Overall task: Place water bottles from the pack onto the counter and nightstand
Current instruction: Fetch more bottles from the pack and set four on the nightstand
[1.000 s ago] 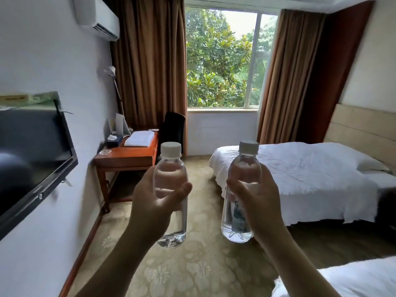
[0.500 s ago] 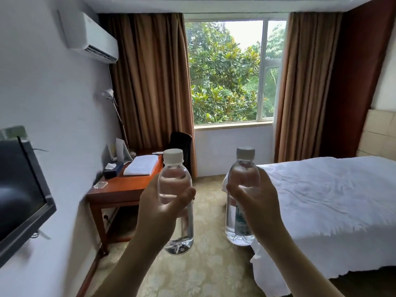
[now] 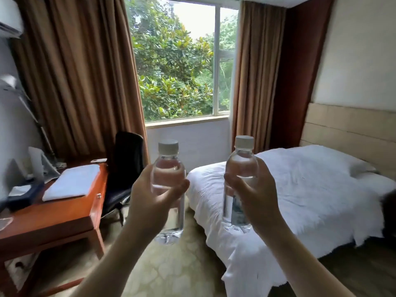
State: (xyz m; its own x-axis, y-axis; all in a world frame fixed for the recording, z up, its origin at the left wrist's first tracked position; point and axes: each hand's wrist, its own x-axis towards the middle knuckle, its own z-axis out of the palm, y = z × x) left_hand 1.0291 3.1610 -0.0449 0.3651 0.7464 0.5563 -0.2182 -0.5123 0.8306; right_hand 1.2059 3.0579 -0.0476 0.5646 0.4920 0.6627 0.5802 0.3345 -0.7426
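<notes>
I hold two clear water bottles with white caps upright in front of me. My left hand [image 3: 150, 200] grips the left bottle [image 3: 168, 168] around its middle. My right hand [image 3: 255, 198] grips the right bottle [image 3: 241, 163], which carries a blue-green label low on its side. Both bottles hang in the air above the carpet, between the wooden desk [image 3: 53, 217] on the left and the bed [image 3: 300, 189] on the right. No bottle pack and no nightstand are in view.
The desk carries a folded white towel [image 3: 72, 182], a dark tissue box [image 3: 21, 195] and a small remote. A black chair [image 3: 126, 168] stands behind it. Brown curtains flank the window [image 3: 182, 61]. Patterned carpet [image 3: 167, 273] runs between desk and bed.
The view has advanced into the room and turned right: the wall TV has left the frame, and the desk and bed are closer. Both hands keep the same grip on the bottles.
</notes>
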